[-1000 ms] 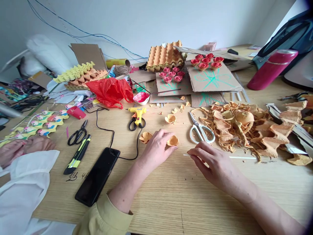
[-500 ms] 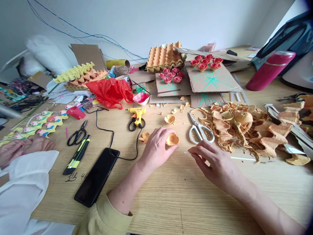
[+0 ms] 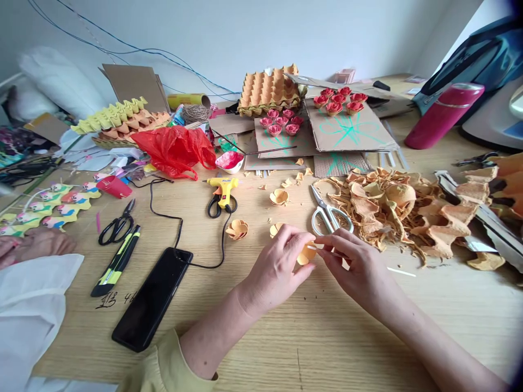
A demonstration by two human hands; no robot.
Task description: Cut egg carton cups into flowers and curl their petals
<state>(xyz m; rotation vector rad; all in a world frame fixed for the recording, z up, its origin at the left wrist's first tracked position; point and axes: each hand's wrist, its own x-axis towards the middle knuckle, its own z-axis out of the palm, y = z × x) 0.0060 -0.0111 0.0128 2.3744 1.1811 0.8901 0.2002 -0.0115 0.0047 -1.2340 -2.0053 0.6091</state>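
Observation:
My left hand [image 3: 278, 265] is closed around a small orange egg-carton flower cup [image 3: 305, 254], held just above the wooden table [image 3: 327, 337]. My right hand [image 3: 355, 267] pinches a thin white stick [image 3: 398, 271], its tip meeting the cup between my two hands. Two more orange cups lie close by, one [image 3: 237, 229] left of my left hand and one [image 3: 279, 196] further back. White-handled scissors [image 3: 327, 215] lie just behind my hands.
A heap of orange carton scraps [image 3: 408, 212] fills the right. A yellow glue gun [image 3: 223, 190], a black phone [image 3: 152, 298], black scissors [image 3: 116, 224] and a utility knife [image 3: 116, 262] lie left. Another person's hand [image 3: 36, 245] and white sleeve are at far left. Red flowers on cardboard [image 3: 351, 128] and a pink bottle [image 3: 443, 115] stand behind.
My left hand picked the orange cup up from the table and drew it toward me. My right hand lifted the white stick and brought its tip to the cup. The view shifted slightly.

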